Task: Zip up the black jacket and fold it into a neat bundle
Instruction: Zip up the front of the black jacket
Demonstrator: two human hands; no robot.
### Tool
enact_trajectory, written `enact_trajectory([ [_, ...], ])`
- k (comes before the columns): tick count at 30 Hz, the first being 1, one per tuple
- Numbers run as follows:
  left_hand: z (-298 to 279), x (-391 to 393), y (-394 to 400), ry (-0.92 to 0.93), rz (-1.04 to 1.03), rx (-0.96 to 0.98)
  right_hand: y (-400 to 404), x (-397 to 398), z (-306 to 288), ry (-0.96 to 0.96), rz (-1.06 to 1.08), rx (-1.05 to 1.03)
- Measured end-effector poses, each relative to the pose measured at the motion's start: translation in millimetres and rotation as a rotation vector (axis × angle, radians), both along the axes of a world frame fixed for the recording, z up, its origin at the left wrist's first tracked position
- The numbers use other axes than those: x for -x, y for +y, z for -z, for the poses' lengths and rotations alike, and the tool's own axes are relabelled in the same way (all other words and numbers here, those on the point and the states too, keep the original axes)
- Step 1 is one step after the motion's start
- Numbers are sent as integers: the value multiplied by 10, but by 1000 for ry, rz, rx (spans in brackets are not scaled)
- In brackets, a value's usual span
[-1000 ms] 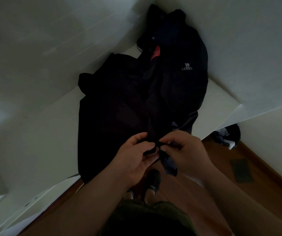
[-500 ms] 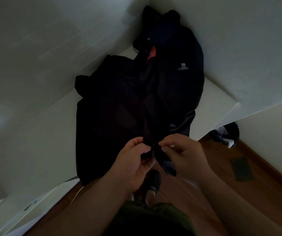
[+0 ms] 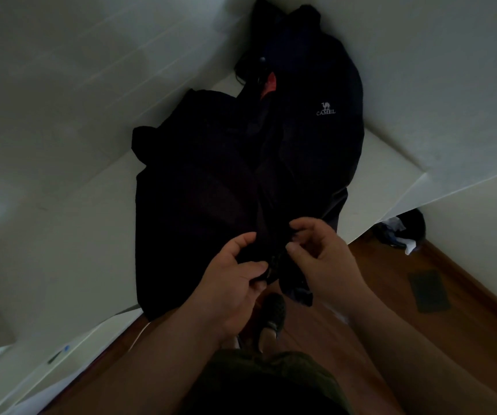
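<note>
One camera on my head, tilted forward and down

It looks steeply down over my chest at the black jacket (image 3: pixel 241 181), which fills the middle of the wide, edge-bent view; my left hand (image 3: pixel 235 283) and right hand (image 3: pixel 322 259) sit close below it, my shoes (image 3: pixel 271 319) lower down, the wooden floor (image 3: pixel 451 319) to its right.

Dim frame. Jacket (image 3: pixel 241 181) folds mostly lost in black; zip teeth too dark to read. Left hand (image 3: pixel 232 283) and right hand (image 3: pixel 322 259) cover the hem where the zip starts; a small glint shows between them, slider or not, can't tell. Dark heap (image 3: pixel 403 232) on floor at right: unidentifiable. Both forearms cut off by bottom edge.
</note>
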State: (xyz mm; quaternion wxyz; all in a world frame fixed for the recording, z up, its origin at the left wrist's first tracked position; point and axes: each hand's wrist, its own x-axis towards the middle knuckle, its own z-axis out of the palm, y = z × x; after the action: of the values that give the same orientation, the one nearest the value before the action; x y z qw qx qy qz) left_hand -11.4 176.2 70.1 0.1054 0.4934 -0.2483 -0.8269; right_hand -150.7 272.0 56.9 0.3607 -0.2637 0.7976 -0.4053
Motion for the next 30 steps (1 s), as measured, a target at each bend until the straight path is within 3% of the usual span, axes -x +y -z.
enact_trajectory([
  [2,-18,2,-11,2,-1,3,51,-61,-101,195,60,3],
  [5,-28,28,-31,-7,-21,36,242,-258,-310,156,6,184],
  [7,-33,65,-62,-26,-46,96,308,-413,-377,-113,-194,91],
  [9,-60,111,-114,-29,-69,193,264,-485,-326,-420,-249,-87],
  [12,-141,184,-182,2,-88,340,90,-458,-209,-742,13,-124],
  [15,-178,215,-174,-24,-76,457,-92,-389,-100,-1017,308,71],
  [18,-163,199,-106,-47,-41,545,-219,-274,-112,-1023,519,278],
  [22,-160,189,-47,-60,-5,599,-265,-145,-126,-1143,683,395],
  [26,-147,230,-80,-66,9,472,-185,-116,-96,-1078,633,358],
  [30,-110,317,-34,-62,-123,301,-172,-143,-44,-1078,654,398],
])
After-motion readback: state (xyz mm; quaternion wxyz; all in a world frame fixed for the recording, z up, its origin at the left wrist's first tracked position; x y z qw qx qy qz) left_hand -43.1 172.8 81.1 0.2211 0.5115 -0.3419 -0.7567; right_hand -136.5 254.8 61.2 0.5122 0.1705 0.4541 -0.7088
